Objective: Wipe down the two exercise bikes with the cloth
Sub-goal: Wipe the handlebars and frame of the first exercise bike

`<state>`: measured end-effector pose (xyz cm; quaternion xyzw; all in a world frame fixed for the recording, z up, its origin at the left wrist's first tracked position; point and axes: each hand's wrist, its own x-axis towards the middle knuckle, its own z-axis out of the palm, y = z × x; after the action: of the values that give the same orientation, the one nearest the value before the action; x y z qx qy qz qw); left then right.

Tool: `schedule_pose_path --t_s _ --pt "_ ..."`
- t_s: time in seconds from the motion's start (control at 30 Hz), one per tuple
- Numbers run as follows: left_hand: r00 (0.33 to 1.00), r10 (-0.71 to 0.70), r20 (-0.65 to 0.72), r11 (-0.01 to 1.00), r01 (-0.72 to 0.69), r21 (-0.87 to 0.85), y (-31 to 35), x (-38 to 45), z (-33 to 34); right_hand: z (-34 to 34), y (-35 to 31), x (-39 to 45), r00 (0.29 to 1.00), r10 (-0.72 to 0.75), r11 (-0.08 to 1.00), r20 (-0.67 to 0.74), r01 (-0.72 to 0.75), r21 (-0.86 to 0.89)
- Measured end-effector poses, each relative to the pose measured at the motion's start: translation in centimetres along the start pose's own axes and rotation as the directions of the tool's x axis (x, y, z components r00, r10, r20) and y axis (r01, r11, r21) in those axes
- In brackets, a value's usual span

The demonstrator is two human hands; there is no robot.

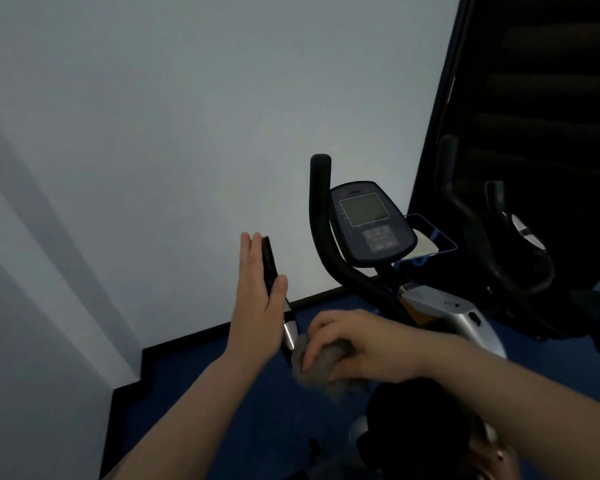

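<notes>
The fingers of the right hand were curled around a grey cloth, which was bunched and pressed low on the left handlebar of the nearer bike. The fingers of the left hand were straight and together; they lay flat against the outer side of the same bar, with the thumb at its near side, so this hand steadied the bar and did not grip it. The bar rose steeply from the cloth, up and a little to the left, with a silver part just above the cloth and a black grip higher. I judged that the unwiped length lay above the right hand, along this axis, and the right hand was nearer to it. Behind were the console and the right handlebar. A second bike stood in the dark at the right, well apart from both hands.
</notes>
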<state>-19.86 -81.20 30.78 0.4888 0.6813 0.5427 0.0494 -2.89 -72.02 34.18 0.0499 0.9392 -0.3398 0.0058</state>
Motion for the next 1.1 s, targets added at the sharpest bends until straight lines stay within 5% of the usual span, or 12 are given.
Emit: schedule_pose_path --t_s 0.13,0.33,0.5,0.67,0.87,1.03,1.1 --pt "0.999 -0.050 0.020 0.998 0.051 -0.043 -0.3 -3.6 1.4 -2.1 1.0 -1.3 0.992 0.127 0.988 -0.010 -0.127 -0.085" --pt "0.994 -0.110 -0.008 0.992 0.109 -0.066 -0.5 -4.7 2.1 -0.5 0.6 -1.1 0.997 0.031 0.997 -0.069 -0.036 -0.072" --pt "0.992 -0.127 -0.006 0.991 0.126 -0.047 -0.1 -4.8 2.1 -2.6 2.3 -3.6 0.994 0.053 0.972 -0.092 -0.072 -0.222" --pt "0.984 -0.156 -0.088 0.986 0.150 -0.068 0.2 -4.9 3.1 -0.6 1.3 -2.2 0.997 0.026 0.996 -0.078 -0.032 -0.083" --pt "0.973 -0.155 -0.172 0.988 0.155 -0.015 0.8 -5.6 4.0 -1.3 1.6 -4.9 0.993 0.061 0.927 -0.101 -0.094 -0.363" --pt "0.967 -0.148 -0.209 0.989 0.146 -0.029 0.9 -5.9 4.7 0.7 0.0 -2.3 0.997 0.038 0.992 -0.060 -0.045 -0.121" --pt "0.977 -0.119 -0.179 0.993 0.119 -0.011 0.6 -5.9 4.2 -0.2 0.3 -2.7 0.998 0.035 0.987 -0.044 -0.041 -0.155"
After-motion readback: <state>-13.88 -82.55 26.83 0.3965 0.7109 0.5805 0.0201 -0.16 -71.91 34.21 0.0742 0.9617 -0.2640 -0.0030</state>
